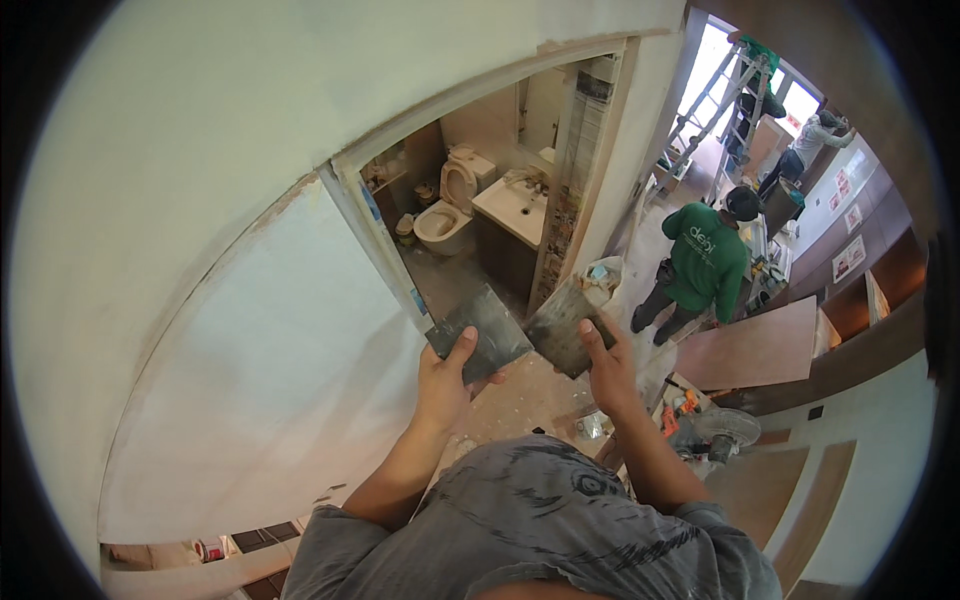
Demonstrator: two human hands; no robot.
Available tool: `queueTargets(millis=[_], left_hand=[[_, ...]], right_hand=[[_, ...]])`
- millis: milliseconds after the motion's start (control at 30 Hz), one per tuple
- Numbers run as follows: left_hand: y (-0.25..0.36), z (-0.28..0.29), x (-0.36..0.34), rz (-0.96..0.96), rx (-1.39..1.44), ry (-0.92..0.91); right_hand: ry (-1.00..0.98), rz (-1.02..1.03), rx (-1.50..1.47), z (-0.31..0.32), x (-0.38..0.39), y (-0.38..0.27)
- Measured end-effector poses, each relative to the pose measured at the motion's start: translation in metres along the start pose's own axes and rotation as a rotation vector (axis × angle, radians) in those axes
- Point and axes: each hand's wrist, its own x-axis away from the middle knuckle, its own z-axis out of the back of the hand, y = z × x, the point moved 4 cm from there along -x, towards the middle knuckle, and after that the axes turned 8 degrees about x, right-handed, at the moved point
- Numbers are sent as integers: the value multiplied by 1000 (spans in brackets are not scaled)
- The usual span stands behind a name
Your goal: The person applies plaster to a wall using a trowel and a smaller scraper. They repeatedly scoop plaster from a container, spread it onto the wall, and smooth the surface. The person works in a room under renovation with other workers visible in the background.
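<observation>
My left hand grips a dark grey, smudged rectangular flat plate, thumb on its upper face and fingers curled under it. My right hand holds a second, blotchy dark plate the same way, thumb on top. The two plates are raised in front of my body, angled, with their inner corners close together or touching; I cannot tell which.
A doorway shows a toilet and sink. A white wall is left. To the right, a person in green stands near boards; others work by a ladder. Tools and a fan lie nearby.
</observation>
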Motion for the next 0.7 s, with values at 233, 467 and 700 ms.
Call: queueTargets(millis=[233,467,700], left_hand=[[-16,8,3,302,256,26],[-27,-36,25,750,561,-54],[-20,-14,7,649,608,22]], right_hand=[[31,8,-423,-3,-7,-17],[-106,-278,-862,-13,-23,46],[-75,-381,-540,-22,6,15]])
